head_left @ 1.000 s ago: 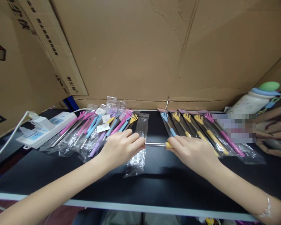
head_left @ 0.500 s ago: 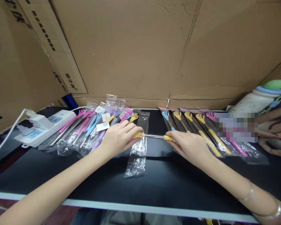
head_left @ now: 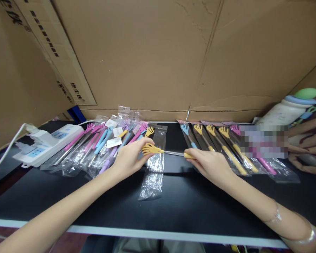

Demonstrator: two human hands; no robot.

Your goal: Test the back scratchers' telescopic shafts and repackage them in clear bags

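A yellow back scratcher [head_left: 173, 153] with a metal rod lies level across the middle, over the black table. My right hand [head_left: 210, 161] is closed round its yellow handle. At its claw end, the thumb and fingers of my left hand [head_left: 130, 154] are apart on either side of the yellow head, which shows between them. Beneath the scratcher lies a flat clear plastic bag [head_left: 152, 182]. Just beyond my left hand is a wrapped yellow-headed scratcher [head_left: 149, 131]. Beyond my right hand are several bagged scratchers, among them a blue-headed one [head_left: 185, 130].
Left of my hands is a pile of bagged scratchers [head_left: 102, 140] in mixed colours. A white power strip [head_left: 50, 144] with plugs stands at the left. Cardboard [head_left: 147, 63] walls the back. At right are a bottle [head_left: 279, 112] and another person's hand [head_left: 308, 144].
My left hand has loosened and its fingers have spread, uncovering the yellow claw head. My right hand keeps its grip on the handle. The view has shifted slightly.
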